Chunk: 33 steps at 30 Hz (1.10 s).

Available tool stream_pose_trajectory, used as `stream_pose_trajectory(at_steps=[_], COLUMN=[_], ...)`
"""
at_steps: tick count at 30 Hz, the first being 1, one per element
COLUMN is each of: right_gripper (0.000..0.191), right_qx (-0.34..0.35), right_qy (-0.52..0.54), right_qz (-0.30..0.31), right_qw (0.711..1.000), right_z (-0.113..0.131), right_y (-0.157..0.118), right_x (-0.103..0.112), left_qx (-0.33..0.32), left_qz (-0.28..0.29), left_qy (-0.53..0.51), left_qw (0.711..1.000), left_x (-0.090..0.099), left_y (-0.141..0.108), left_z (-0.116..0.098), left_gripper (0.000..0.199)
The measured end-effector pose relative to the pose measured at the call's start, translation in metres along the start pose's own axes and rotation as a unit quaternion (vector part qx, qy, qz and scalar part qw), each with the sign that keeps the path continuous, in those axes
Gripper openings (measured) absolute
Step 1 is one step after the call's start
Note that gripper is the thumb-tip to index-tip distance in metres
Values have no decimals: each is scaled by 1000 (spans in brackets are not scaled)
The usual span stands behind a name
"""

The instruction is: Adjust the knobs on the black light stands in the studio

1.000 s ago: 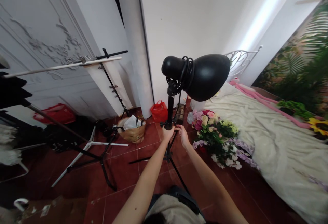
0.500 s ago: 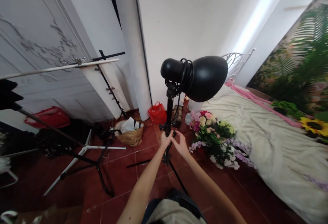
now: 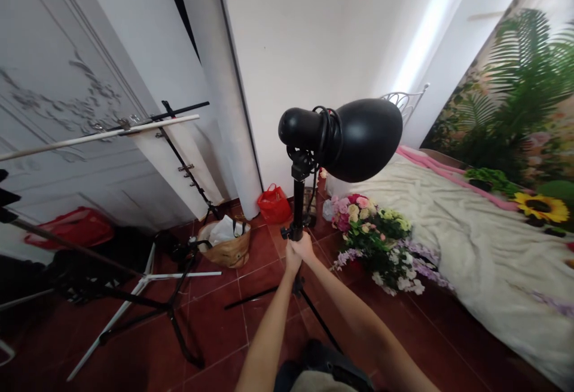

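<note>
A black studio lamp (image 3: 370,138) with a rounded shade tops a black light stand (image 3: 298,198) in front of me. Its cable (image 3: 330,135) is wound around the neck behind the shade. My left hand (image 3: 292,259) is closed around the stand's pole, below a black clamp knob (image 3: 286,233). Just above and overlapping it, my right hand (image 3: 304,246) also wraps the pole; its fingertips are partly hidden. Beneath both hands, the stand's legs spread over the red tiled floor (image 3: 215,311).
Left are a white-legged stand (image 3: 188,275), a black tripod (image 3: 173,314) and a woven basket (image 3: 231,248). A red bag (image 3: 274,204) sits by the wall. To the right, artificial flowers (image 3: 376,230) stand against a bed with a cream cover (image 3: 475,248).
My right hand has gone from spread fingers beside the pole to a closed grip around it. The view has shifted slightly, moving the left-hand stands and the bed's far side leftward.
</note>
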State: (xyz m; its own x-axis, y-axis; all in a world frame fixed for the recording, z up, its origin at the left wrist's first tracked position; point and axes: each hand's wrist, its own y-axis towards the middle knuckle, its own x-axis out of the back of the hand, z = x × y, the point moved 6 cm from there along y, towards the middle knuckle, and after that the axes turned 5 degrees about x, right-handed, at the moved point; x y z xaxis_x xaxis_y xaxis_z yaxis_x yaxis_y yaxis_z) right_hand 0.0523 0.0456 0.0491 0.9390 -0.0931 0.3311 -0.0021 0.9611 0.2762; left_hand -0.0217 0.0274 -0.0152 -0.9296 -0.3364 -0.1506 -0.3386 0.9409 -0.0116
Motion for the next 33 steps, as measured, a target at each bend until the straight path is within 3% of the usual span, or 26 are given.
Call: stream_pose_trajectory(at_steps=[4, 8, 12, 16, 25, 33], right_gripper=[14, 17, 24, 29, 30, 36], right_qx=[-1, 35, 74, 90, 96, 120], right_qy=[84, 140, 178, 192, 158, 153], right_qz=[1, 10, 11, 7, -22, 62], right_qw=[996, 990, 981, 977, 982, 979], right_z=[22, 71, 125, 157, 170, 164], right_y=[13, 36, 59, 71, 66, 63], right_x=[9, 26, 45, 56, 66, 67], left_qx=[-17, -27, -51, -44, -11, 1], left_qz=[6, 7, -48, -69, -79, -96], left_qy=[30, 83, 152, 164, 131, 107], left_qw=[999, 996, 986, 983, 988, 990], left_x=[0, -1, -5, -13, -14, -16], left_y=[-4, -9, -8, 1, 8, 8], left_z=[-7, -22, -43, -48, -32, -33], left_gripper=[26, 22, 19, 21, 25, 28])
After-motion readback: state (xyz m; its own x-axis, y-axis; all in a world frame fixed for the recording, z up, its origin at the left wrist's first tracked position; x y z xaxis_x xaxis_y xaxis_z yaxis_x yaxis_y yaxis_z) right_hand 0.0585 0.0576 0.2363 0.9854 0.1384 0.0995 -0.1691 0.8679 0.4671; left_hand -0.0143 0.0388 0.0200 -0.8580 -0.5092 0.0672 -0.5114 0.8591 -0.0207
